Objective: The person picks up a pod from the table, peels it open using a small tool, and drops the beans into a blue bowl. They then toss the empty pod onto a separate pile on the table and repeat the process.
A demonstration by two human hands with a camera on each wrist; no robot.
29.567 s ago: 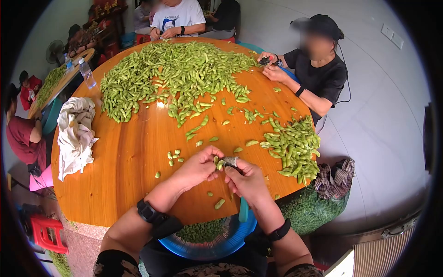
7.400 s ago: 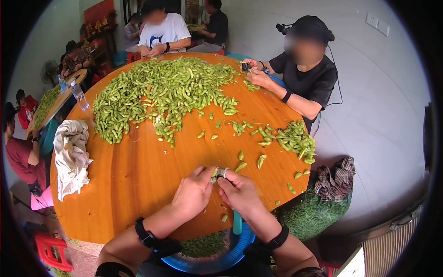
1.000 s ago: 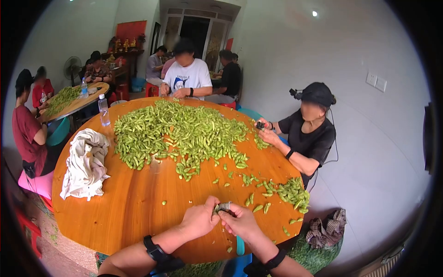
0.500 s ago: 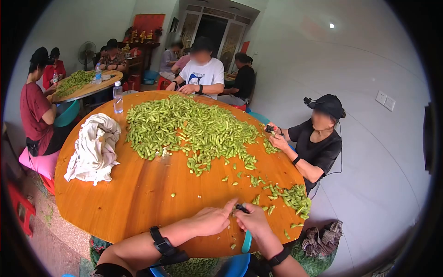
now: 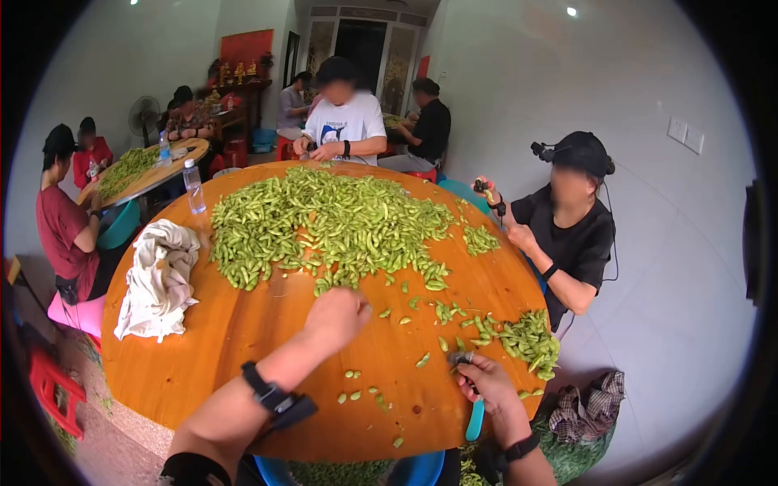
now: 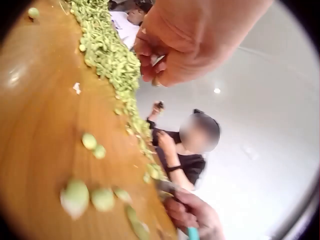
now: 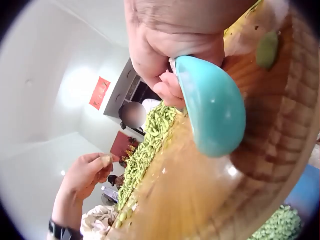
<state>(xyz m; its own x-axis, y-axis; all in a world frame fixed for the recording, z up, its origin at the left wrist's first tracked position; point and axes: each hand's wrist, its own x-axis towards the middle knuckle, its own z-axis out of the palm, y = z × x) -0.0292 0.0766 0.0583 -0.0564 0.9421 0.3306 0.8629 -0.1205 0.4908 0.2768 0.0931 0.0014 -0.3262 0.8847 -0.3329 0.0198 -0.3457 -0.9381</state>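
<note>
My left hand [image 5: 336,318] is over the table at the near edge of the big heap of green soybean pods [image 5: 324,215], its fingers curled in. In the left wrist view the thumb lies close to the fingers, with a small pale bit showing there. My right hand [image 5: 492,385] grips a tool with a rounded teal handle [image 7: 212,107], which hangs below the palm. The tool's grey and dark end [image 5: 460,358] sticks out past the thumb and forefinger. Several shelled soybeans [image 5: 355,396] lie on the wood between my hands. Beyond the right hand is a smaller pile of pods [image 5: 531,344].
A blue basin [image 5: 348,470] with shelled beans sits below the table's near edge. On the table's left are a crumpled white cloth [image 5: 158,279] and a water bottle [image 5: 194,186]. A person in black [image 5: 571,227] sits at the right, one in a white shirt [image 5: 348,121] opposite.
My hands were together over the near table; the left has moved forward and left to the heap, the right to the right with the tool. More shelled beans now show on the wood.
</note>
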